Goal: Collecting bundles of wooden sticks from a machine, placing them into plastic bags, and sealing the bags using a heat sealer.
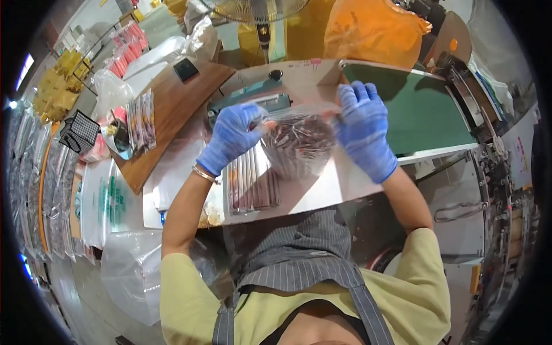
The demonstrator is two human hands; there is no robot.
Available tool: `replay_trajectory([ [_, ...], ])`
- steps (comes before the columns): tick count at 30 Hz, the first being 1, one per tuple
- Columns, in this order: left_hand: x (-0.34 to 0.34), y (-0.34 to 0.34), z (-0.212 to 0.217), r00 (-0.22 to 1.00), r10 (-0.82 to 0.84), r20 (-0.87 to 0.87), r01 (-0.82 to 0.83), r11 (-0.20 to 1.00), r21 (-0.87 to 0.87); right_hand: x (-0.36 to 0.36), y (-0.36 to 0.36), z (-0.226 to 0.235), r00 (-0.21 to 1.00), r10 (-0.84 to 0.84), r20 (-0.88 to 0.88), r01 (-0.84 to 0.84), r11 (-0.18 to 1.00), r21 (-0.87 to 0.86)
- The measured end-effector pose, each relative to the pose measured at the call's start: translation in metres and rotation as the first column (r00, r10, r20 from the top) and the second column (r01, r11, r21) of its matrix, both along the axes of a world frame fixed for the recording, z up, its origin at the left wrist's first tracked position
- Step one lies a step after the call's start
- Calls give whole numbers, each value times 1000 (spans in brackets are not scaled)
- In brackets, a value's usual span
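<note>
A clear plastic bag [302,146] filled with thin brownish packets hangs between my hands above the white table [313,192]. My left hand [234,137], in a blue knitted glove with bare fingertips, pinches the bag's upper left corner. At the upper right edge, my right hand [365,129], gloved alike, holds the bag by the thumb side, with its other fingers pointing up and away. Several slim packets [251,183] lie side by side on the table, below my left hand. Just beyond the bag sits a long blue-green bar-shaped device [250,103], partly hidden by my left hand.
To the right runs a green conveyor belt [408,115] with a metal frame. A curved wooden board [178,106] on the left carries more packets [141,119] and a black flat box [185,69]. A fan [263,31] and an orange sack [371,31] stand beyond the table.
</note>
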State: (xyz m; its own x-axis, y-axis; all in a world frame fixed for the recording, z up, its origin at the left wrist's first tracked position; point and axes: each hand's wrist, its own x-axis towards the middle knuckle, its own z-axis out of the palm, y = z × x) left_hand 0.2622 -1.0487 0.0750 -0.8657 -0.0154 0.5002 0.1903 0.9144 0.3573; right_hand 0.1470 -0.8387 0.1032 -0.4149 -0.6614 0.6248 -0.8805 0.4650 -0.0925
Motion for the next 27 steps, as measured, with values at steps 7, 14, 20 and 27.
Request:
replay_trajectory([
  [7, 0, 74, -36, 881, 188, -434, 346, 368, 863, -1, -31, -30, 859, 492, -141, -500, 865, -33],
  [14, -70, 38, -174, 987, -11, 163, -160, 124, 979, -131, -151, -105, 978, 169, 124, -134, 960, -246],
  [20, -118, -16, -227, 967, 65, 245, -251, 103, 963, -107, -249, -111, 835, 365, 411, -142, 866, -480],
  [27, -87, -108, -207, 840, -138, 525, -543, -221, 810, -169, -223, -186, 509, 391, 767, 78, 866, -493],
])
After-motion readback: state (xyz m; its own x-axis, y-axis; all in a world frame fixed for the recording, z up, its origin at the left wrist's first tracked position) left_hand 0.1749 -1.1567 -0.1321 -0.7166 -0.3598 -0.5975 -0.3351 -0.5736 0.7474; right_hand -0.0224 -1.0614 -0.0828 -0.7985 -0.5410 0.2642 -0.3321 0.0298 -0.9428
